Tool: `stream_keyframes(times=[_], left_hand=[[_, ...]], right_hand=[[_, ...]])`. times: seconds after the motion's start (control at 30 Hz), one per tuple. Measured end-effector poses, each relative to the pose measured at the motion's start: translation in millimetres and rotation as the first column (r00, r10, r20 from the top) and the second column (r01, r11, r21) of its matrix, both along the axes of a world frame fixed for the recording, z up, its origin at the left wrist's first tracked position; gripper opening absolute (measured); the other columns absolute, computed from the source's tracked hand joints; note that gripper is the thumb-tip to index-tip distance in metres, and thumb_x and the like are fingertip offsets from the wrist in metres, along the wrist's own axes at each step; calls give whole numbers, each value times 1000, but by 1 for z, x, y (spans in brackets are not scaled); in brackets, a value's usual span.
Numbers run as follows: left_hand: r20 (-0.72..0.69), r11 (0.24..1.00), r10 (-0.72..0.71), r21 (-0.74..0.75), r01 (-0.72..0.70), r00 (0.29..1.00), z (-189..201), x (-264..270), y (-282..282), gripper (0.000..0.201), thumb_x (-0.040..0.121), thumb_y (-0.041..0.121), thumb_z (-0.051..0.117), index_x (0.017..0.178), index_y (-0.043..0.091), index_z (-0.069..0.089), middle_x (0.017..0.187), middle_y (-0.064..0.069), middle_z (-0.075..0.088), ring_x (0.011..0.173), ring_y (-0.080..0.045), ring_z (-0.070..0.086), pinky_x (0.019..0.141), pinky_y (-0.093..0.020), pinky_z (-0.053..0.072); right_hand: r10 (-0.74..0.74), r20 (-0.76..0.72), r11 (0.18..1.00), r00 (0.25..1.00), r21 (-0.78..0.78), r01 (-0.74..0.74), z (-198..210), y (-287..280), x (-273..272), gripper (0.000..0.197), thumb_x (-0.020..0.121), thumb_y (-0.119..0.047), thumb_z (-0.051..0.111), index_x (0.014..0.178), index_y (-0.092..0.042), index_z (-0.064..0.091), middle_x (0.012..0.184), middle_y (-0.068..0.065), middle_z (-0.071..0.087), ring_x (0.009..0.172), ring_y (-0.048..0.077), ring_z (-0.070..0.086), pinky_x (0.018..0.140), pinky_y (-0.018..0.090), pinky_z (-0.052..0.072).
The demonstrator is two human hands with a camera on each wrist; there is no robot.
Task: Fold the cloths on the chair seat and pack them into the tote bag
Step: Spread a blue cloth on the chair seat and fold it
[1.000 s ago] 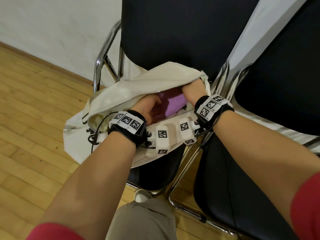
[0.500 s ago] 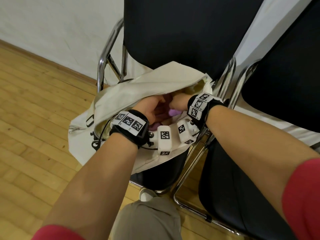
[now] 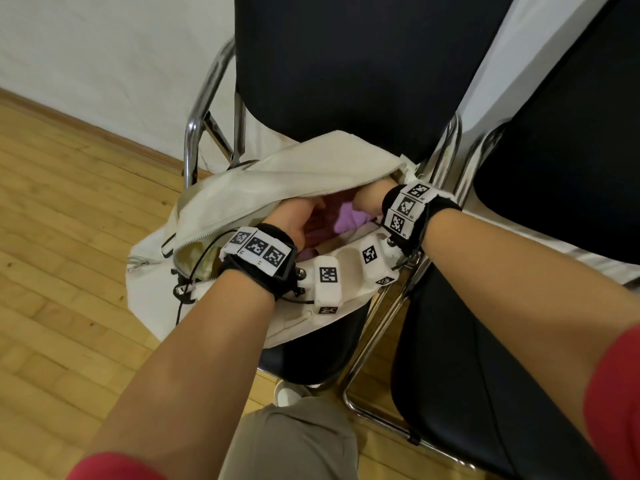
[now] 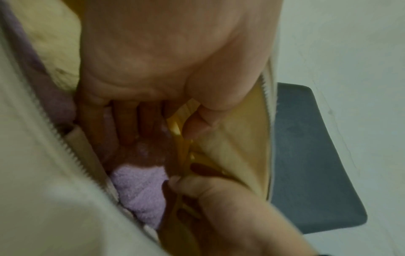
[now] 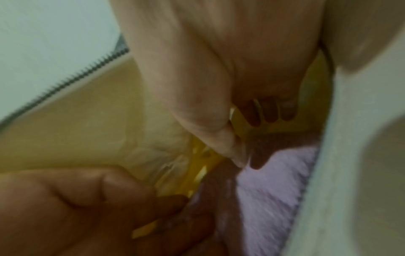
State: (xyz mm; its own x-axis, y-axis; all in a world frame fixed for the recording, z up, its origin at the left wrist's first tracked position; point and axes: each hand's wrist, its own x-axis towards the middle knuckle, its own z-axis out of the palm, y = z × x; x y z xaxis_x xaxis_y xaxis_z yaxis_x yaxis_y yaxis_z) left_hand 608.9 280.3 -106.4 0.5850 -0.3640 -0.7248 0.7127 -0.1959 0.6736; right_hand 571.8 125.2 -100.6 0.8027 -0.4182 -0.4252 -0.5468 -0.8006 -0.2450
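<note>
A cream tote bag (image 3: 277, 181) lies on the black chair seat with its zip mouth open, and both my hands are inside it. A folded purple cloth (image 3: 348, 216) shows between them. In the left wrist view my left hand (image 4: 136, 121) reaches down with its fingers against the purple cloth (image 4: 140, 187), its thumb on the far side of a folded yellow cloth (image 4: 181, 138). My right hand (image 5: 241, 135) has the same yellow cloth (image 5: 197, 166) between thumb and fingers, beside the purple cloth (image 5: 274, 173). The bag flap hides the fingertips in the head view.
The chair's black backrest (image 3: 346, 64) rises right behind the bag, with chrome frame tubes (image 3: 194, 133) at both sides. A second black chair (image 3: 485, 375) stands close on the right. Wooden floor (image 3: 69, 237) lies to the left and a white wall (image 3: 104, 46) behind.
My right hand slid left toward my left hand inside the bag, then back right, and more of the purple cloth shows again. Both hands stayed inside the bag.
</note>
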Motion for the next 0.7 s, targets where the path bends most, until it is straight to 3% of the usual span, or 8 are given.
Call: stream_keyframes(times=[0.1, 0.2, 0.3, 0.4, 0.47, 0.53, 0.6, 0.7], left_hand=[[-12, 996, -65, 54, 66, 998, 1, -3, -1, 11, 88, 17, 55, 77, 17, 57, 74, -1, 60, 64, -19, 55, 64, -29, 40], [0, 1000, -22, 22, 22, 1000, 2, -7, -2, 19, 92, 12, 53, 73, 12, 54, 73, -5, 55, 61, -19, 51, 57, -27, 40], [9, 999, 21, 29, -21, 1000, 6, -11, -2, 16, 89, 10, 55, 73, 13, 53, 77, -7, 54, 59, -20, 48, 54, -25, 44], [19, 996, -32, 90, 30, 999, 13, -16, -3, 14, 91, 15, 55, 77, 15, 52, 77, -4, 54, 60, -19, 44, 76, -35, 45], [39, 989, -64, 132, 59, 997, 22, -23, -1, 14, 94, 16, 55, 80, 15, 52, 77, -1, 52, 62, -18, 44, 76, -33, 43], [109, 990, -83, 121, 70, 991, 30, -32, 1, 7, 95, 12, 54, 88, 15, 53, 78, -1, 52, 63, -15, 48, 60, -28, 43], [219, 992, -118, 77, 103, 969, 43, -46, 3, 10, 95, 4, 52, 97, 13, 55, 78, -1, 54, 63, -13, 53, 48, -22, 45], [310, 988, -136, -20, 150, 941, 57, -71, 1, 28, 87, -12, 45, 106, -1, 63, 74, -10, 63, 72, -27, 62, 53, -25, 51]], right_hand=[[-54, 123, 998, 991, -33, 59, 4, -1, 6, 50, 98, -20, 53, 145, -7, 45, 150, 13, 44, 137, 29, 43, 100, 26, 36], [13, -141, 997, 990, -68, -23, 5, 10, 2, 45, 105, -24, 43, 143, -1, 45, 146, 11, 46, 138, 28, 41, 110, 36, 32], [25, -138, 999, 990, 33, -21, 6, 16, -4, 29, 103, -17, 45, 118, 0, 63, 119, 9, 60, 118, 28, 55, 94, 34, 42], [17, -150, 995, 988, 103, -1, 15, 22, -13, 24, 98, -13, 52, 74, -16, 57, 79, 0, 54, 90, 23, 54, 70, 24, 41], [-21, -47, 981, 999, 191, 30, 21, 26, -21, 14, 94, -12, 57, 80, -14, 62, 82, 1, 58, 82, 19, 55, 65, 21, 43], [-55, 63, 961, 996, 275, 35, 28, 31, -33, 18, 90, -9, 61, 103, -2, 70, 101, 11, 68, 91, 24, 61, 78, 28, 48], [-104, 181, 935, 978, 353, 34, 38, 35, -47, 24, 88, -4, 61, 110, 0, 71, 110, 16, 70, 102, 29, 64, 92, 35, 52], [-143, 280, 909, 949, 417, 14, 59, 37, -76, 25, 86, -2, 63, 108, -3, 74, 108, 16, 72, 104, 30, 65, 98, 46, 51]])
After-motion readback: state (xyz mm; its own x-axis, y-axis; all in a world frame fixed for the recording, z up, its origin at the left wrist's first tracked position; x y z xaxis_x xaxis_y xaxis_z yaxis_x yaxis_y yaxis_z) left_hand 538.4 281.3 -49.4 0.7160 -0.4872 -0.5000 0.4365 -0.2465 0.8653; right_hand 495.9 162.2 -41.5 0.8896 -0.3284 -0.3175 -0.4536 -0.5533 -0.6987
